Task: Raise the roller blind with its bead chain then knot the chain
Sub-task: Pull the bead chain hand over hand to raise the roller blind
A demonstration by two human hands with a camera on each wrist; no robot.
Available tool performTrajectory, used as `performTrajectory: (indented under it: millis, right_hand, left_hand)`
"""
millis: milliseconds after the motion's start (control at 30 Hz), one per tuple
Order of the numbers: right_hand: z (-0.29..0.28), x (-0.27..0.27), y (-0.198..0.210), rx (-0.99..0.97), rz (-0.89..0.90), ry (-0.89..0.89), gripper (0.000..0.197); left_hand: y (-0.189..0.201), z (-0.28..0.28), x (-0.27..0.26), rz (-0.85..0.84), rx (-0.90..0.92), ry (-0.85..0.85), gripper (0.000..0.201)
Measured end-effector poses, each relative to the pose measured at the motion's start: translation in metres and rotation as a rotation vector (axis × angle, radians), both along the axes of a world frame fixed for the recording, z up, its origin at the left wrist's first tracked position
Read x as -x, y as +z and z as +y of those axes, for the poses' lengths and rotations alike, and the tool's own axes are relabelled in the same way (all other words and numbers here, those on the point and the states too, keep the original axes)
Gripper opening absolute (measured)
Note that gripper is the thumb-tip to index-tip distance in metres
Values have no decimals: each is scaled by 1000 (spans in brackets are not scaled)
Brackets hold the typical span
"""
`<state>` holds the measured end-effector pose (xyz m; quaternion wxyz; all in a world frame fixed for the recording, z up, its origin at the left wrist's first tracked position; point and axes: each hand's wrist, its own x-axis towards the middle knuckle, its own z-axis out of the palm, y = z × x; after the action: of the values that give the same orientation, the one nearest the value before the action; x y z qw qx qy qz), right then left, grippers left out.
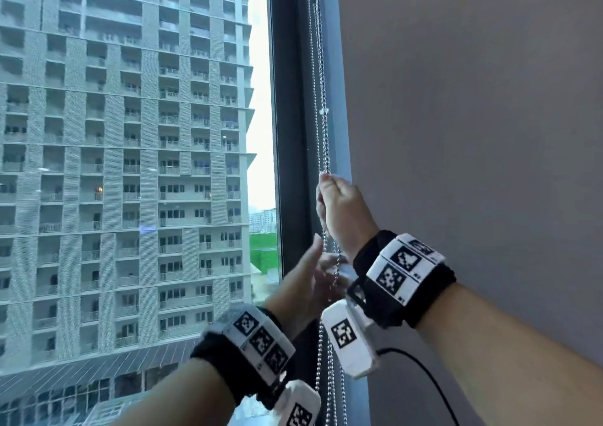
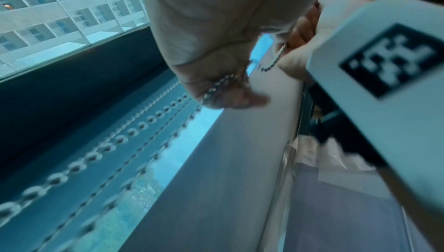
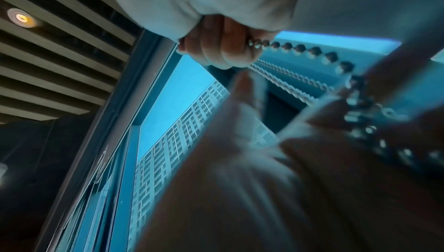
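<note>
A silver bead chain (image 1: 323, 132) hangs in two strands down the dark window frame (image 1: 290, 132). My right hand (image 1: 331, 194) is raised beside the frame, and its curled fingers (image 3: 223, 53) grip one strand of the chain (image 3: 300, 48). Below it, my left hand (image 1: 313, 275) reaches in from the left with the thumb up. In the left wrist view its curled fingertips (image 2: 228, 94) pinch a slack stretch of chain (image 2: 217, 87). More chain (image 1: 329, 376) hangs loose under both wrists. The roller blind itself is out of sight in the head view.
A grey wall (image 1: 473, 132) fills the right side, close to my right arm. Window glass (image 1: 130, 164) with a tower block beyond it fills the left. A black cable (image 1: 424, 373) runs from the right wrist camera. A slatted ceiling with a lamp (image 3: 21, 17) is overhead.
</note>
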<state>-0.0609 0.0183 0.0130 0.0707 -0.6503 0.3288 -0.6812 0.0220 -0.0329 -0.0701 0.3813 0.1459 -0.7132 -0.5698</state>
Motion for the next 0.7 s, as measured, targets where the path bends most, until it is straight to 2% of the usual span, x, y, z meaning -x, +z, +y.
performTrajectory:
  millis: [67, 233, 367, 433, 533, 567, 633, 700]
  right_hand:
    - [-2, 2, -11, -14, 22, -8, 38]
    - [-5, 7, -32, -30, 62, -32, 39]
    - [-3, 5, -60, -50, 108, -55, 38]
    - [-3, 5, -83, -90, 130, -43, 40]
    - [-7, 9, -113, -141, 130, -29, 49]
    - [-7, 11, -119, -144, 140, -30, 48]
    - [-7, 13, -126, -141, 148, -20, 32]
    - [-8, 16, -126, -181, 136, 22, 37]
  left_hand:
    - [20, -2, -7, 53, 76, -5, 77]
    - [91, 19, -12, 183, 261, 130, 47]
    - [136, 36, -9, 284, 265, 145, 42]
    - [151, 41, -5, 269, 254, 137, 35]
    - [153, 46, 6, 223, 202, 165, 27]
    - [149, 46, 10, 247, 175, 178, 28]
    - [138, 41, 17, 334, 153, 210, 34]
    - [130, 39, 19, 425, 129, 179, 36]
